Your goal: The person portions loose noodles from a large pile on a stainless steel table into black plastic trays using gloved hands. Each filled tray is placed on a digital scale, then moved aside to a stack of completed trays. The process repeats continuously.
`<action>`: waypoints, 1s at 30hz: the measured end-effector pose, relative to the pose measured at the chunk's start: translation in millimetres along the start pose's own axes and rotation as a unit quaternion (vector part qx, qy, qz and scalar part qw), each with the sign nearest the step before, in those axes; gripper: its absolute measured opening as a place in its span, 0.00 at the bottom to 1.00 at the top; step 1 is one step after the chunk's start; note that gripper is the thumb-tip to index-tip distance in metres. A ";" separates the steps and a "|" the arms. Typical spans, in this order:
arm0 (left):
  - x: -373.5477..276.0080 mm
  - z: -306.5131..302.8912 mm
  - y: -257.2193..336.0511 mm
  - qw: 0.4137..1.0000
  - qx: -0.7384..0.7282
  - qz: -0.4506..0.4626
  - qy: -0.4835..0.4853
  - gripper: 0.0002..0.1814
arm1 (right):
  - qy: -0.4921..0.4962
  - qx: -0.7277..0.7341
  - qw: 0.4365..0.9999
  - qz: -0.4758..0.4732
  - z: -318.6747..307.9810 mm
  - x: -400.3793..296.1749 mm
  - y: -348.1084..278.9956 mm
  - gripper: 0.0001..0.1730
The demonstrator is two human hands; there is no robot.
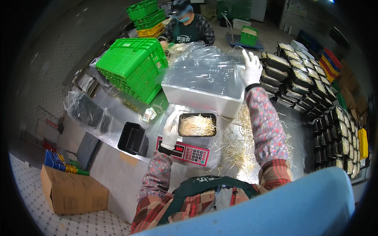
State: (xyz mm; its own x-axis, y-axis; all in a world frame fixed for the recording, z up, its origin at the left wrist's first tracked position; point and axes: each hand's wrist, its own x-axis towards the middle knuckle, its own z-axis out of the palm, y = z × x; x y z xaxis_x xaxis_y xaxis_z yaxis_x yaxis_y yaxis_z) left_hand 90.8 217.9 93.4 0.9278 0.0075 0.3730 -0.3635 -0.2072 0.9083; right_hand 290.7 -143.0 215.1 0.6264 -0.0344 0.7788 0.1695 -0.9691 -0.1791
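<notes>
My left hand (170,131), in a white glove, grips the left side of a black plastic tray (197,135) filled with bean sprouts (196,125). The tray is over the metal platform of a digital scale (203,143) with a red keypad panel. My right hand (251,69), also gloved, reaches to the far right corner of a white foam box (200,98). Its fingers are apart, beside the clear plastic film (203,73) lying over the box; whether the fingertips touch the film is unclear. Loose sprouts (240,144) lie right of the scale.
An empty black tray (131,138) stands near the table's left edge. A tilted green crate (133,65) is beyond it. Packed sprout trays (301,70) are stacked at right. A co-worker (189,28) is across the table. A cardboard box (73,191) sits on the floor at left.
</notes>
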 end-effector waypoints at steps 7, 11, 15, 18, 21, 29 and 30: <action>-8.4 -18.1 26.0 0.993 0.093 0.054 0.054 0.25 | 0.117 -0.054 0.978 -0.163 19.1 37.3 41.6 0.09; -4.4 -37.1 45.9 0.993 -0.032 -0.046 0.104 0.28 | 0.117 0.190 0.965 -0.137 -52.9 37.5 -12.6 0.14; 22.1 -35.9 73.9 0.953 -0.276 -0.122 0.032 0.49 | 0.085 0.301 0.909 -0.276 -105.5 -2.2 -65.6 0.24; 43.7 -29.7 92.9 0.904 -0.392 -0.170 0.007 0.50 | 0.019 0.261 0.880 -0.396 -109.3 -41.4 -97.2 0.29; 50.3 -19.7 78.0 0.943 -0.305 -0.134 -0.016 0.35 | -0.083 0.274 0.874 -0.392 -102.0 -78.3 -107.6 0.30; 26.4 12.8 -61.5 0.840 -0.464 -0.149 0.238 0.30 | -0.216 0.311 0.903 -0.202 -4.8 -218.8 -100.2 0.35; 20.3 13.4 -80.2 0.854 -0.453 -0.123 0.223 0.31 | -0.240 0.308 0.897 -0.207 0.4 -221.3 -116.9 0.36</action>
State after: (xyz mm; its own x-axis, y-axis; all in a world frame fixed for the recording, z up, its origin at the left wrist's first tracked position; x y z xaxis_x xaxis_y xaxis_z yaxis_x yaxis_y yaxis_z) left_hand 139.9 221.5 25.6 0.9344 0.3561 0.0021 -0.2663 0.6948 0.6681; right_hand 132.6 -22.0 63.5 0.6422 0.5500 0.5339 0.7596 -0.5502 -0.3468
